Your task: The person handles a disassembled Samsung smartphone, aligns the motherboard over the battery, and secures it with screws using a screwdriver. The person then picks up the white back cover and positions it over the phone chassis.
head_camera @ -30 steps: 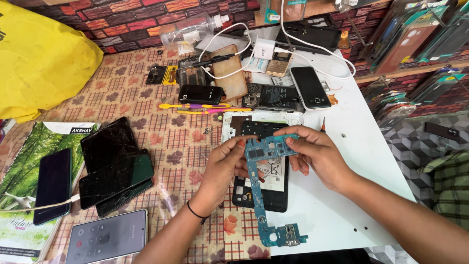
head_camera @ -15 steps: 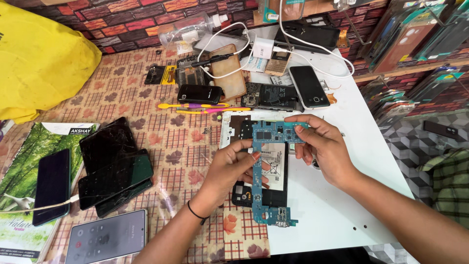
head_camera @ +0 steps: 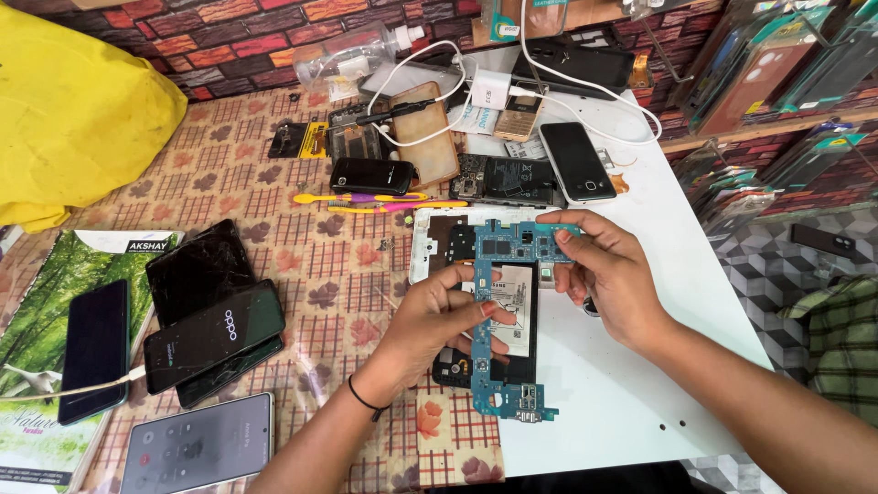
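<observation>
Fingers of the left hand [head_camera: 430, 316] and the right hand [head_camera: 608, 270] are clamping the blue circuit board [head_camera: 498, 302] at centre frame; it is now hanging lower and straighter over the opened phone [head_camera: 489, 311] on the counter [head_camera: 622, 402], lining up with it.

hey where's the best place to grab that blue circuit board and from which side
By its bare edges, as both hands do now: left hand pinching the long narrow strip of the board from the left, right hand holding the wide top end from the right. Chips cover its face, so edge grips seem safest.
</observation>
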